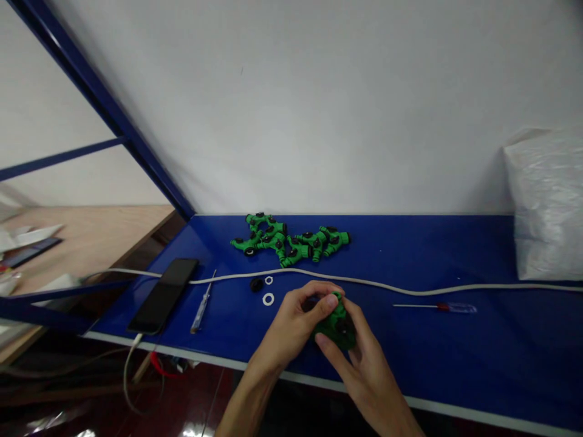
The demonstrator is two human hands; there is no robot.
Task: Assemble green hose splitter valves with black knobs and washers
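Both hands are wrapped round a green Y-shaped hose splitter (340, 325) with a black part on it, just above the blue tabletop near its front edge. My left hand (298, 315) grips its upper left side, thumb on the green plastic. From the right and below, my right hand (359, 358) closes on it, and the fingers hide much of its shape. Left of my hands lie a black ring-like cap (256, 284), a small white notched ring (268, 280) and a flat white washer (264, 299). Several more green splitters (298, 250) with black valve knobs are heaped behind.
A white cable (364, 281) crosses the whole blue table (432, 255). At left lie a black phone (164, 297) and a clear-handled screwdriver (200, 309); another screwdriver (455, 308) lies at right. A white plastic bag (549, 206) stands far right against the wall.
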